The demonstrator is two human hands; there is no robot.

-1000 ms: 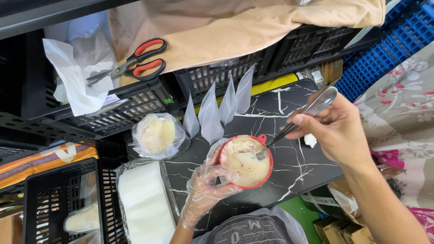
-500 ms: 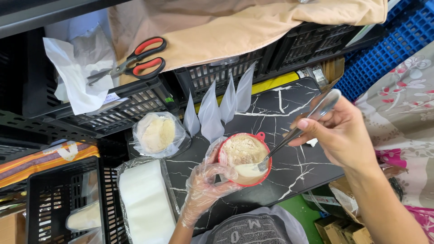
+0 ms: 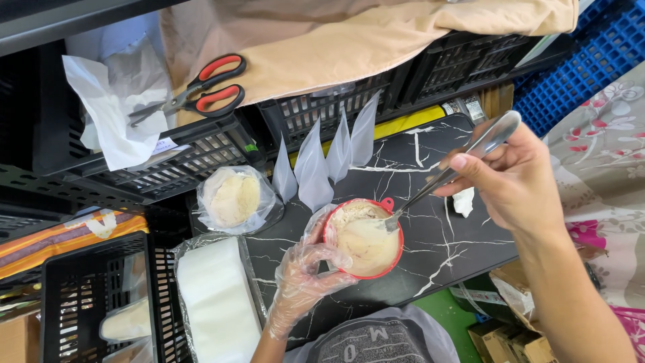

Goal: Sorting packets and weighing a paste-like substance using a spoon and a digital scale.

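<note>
Clear plastic glove on left hand (image 3: 306,279)

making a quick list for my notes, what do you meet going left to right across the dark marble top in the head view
white block in plastic wrap → bagged round of dough → gloved left hand → red bowl → spoon → bare right hand

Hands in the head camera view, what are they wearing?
The left hand wears a loose, clear disposable plastic glove, crinkled and reaching past the wrist. The right hand is bare: no glove, ring or watch shows, and its forearm has no sleeve in view.
</note>
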